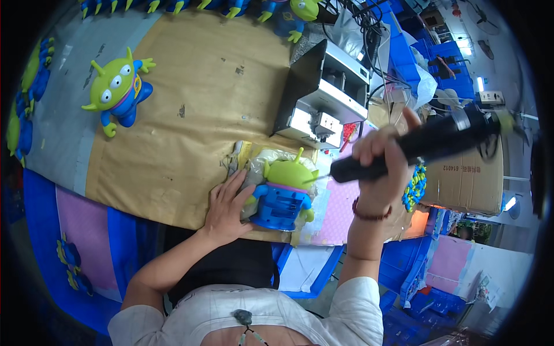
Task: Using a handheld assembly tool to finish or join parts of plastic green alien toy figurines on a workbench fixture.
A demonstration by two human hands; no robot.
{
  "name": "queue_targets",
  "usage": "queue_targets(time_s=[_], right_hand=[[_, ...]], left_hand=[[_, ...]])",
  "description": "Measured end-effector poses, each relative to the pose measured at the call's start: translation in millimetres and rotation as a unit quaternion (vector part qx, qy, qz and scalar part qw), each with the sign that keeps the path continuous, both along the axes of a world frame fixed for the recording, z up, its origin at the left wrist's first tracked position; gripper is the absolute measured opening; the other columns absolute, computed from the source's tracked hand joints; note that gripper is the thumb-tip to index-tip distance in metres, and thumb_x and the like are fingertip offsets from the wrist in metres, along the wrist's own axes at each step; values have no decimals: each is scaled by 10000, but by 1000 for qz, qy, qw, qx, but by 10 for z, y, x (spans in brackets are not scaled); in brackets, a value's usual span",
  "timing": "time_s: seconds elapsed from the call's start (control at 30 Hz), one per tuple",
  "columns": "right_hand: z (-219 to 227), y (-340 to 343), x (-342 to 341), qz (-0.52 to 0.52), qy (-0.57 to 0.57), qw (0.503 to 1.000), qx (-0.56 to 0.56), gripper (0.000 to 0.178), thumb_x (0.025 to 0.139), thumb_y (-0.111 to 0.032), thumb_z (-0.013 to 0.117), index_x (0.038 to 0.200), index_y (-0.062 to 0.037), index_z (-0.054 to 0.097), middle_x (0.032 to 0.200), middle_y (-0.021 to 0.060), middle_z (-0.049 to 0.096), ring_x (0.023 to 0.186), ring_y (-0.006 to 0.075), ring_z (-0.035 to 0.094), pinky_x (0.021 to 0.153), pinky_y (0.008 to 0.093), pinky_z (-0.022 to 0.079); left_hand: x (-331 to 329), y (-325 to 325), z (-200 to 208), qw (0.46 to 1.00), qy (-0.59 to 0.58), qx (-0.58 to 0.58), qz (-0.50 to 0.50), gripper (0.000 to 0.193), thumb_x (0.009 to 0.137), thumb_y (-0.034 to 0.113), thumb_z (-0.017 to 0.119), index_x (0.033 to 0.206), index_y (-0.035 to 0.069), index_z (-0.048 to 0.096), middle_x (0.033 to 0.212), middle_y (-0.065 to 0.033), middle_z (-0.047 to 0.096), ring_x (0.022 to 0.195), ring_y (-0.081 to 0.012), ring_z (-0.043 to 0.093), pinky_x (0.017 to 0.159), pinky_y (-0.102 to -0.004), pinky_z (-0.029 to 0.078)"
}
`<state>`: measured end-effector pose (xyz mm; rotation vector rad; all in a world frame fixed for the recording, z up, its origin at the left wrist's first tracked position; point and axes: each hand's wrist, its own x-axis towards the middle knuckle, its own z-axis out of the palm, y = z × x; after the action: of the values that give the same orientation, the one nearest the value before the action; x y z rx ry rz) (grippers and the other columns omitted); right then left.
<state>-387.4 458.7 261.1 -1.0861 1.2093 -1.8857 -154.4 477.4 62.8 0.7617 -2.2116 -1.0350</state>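
Observation:
A green and blue toy figure [281, 199] lies near the table's front edge with its back up, showing an open blue back with slots in it. Clear plastic wrap [262, 164] shows around it. My left hand [228, 210] lies beside the figure with fingers stretched out, the fingertips by its green hand. In my right hand [384, 158] is a black electric screwdriver [433, 141], held tilted. Its thin bit points left toward the figure's head; whether the tip touches it I cannot tell.
A silver and black machine [326, 95] stands behind the figure. Another three-eyed toy figure [118, 92] lies at the left on the brown table cover [196, 86]. More figures line the far and left edges. Small blue-green parts [414, 190] and a cardboard box [467, 179] are at the right.

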Motion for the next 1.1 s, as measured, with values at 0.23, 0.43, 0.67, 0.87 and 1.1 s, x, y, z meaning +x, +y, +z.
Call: queue_targets(time_s=[0.23, 0.43, 0.67, 0.87, 1.1], right_hand=[[-165, 396, 488, 59, 135, 989, -27, 739, 859, -238, 727, 1429, -162, 263, 704, 25, 530, 534, 149, 534, 551, 329, 477], [-375, 402, 515, 73, 197, 977, -29, 698, 858, -214, 731, 1375, -167, 264, 708, 27, 549, 554, 164, 560, 574, 343, 504], [-653, 286, 485, 159, 201, 962, -95, 575, 863, -154, 693, 1302, -219, 327, 707, 6, 551, 531, 145, 568, 513, 303, 503], [-666, 296, 485, 165, 187, 965, -78, 559, 844, -132, 702, 1271, -235, 357, 710, -8, 559, 502, 132, 570, 487, 279, 499], [-750, 311, 398, 173, 133, 971, -101, 555, 794, -20, 667, 1228, -176, 357, 678, 39, 561, 555, 192, 591, 525, 343, 516]], left_hand=[[-20, -27, 2, 1000, 19, -20, -4, 859, 664, 317, 822, 1373, 162, 364, 1482, -186, 315, 1362, -347, 345, 1012, -484, 291], [-14, -36, -20, 999, 29, -20, -3, 892, 641, 308, 833, 1383, 180, 356, 1479, -178, 317, 1362, -346, 348, 1001, -497, 297], [-9, -36, -26, 1000, 16, -7, -6, 954, 574, 289, 841, 1386, 183, 352, 1475, -180, 321, 1350, -350, 358, 999, -491, 301], [12, -23, -38, 1000, 16, -3, -4, 934, 602, 356, 825, 1384, 166, 350, 1467, -189, 331, 1339, -357, 369, 997, -489, 300], [-15, -48, -16, 1000, 21, -16, -2, 918, 620, 355, 821, 1385, 161, 352, 1464, -188, 336, 1340, -353, 374, 1000, -488, 299]])
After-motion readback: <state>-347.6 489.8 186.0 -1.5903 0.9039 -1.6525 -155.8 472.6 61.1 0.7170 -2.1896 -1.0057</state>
